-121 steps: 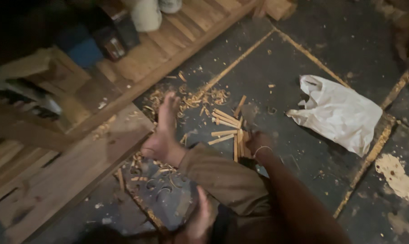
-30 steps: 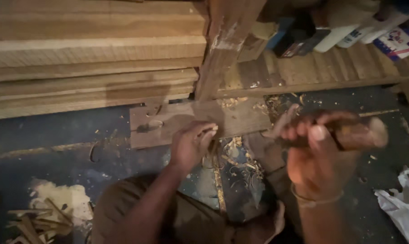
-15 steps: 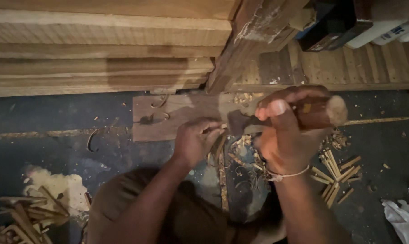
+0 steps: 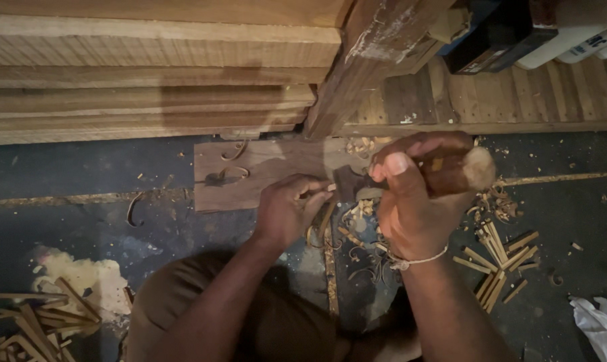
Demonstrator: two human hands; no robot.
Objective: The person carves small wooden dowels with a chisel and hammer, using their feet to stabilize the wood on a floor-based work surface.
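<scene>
A wooden-handled tool (image 4: pixel 444 173) is gripped in the closed right hand (image 4: pixel 410 201). A thin wood strip (image 4: pixel 325 216) is pinched by the left hand (image 4: pixel 286 211), against the flat board (image 4: pixel 263 167) on the floor.

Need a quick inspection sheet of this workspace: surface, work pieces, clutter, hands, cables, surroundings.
Surface: dark floor, dusty, with a flat wooden board lying on it.
Job's things: wooden-handled tool; thin wood piece upright by the board.
Clutter: shavings; cut sticks at right, more sticks at lower left; sawdust patch.
Hands: left hand grips the wood piece; right hand grips the tool.
Cables: nothing seen.
Surroundings: stacked planks; white bag.
</scene>
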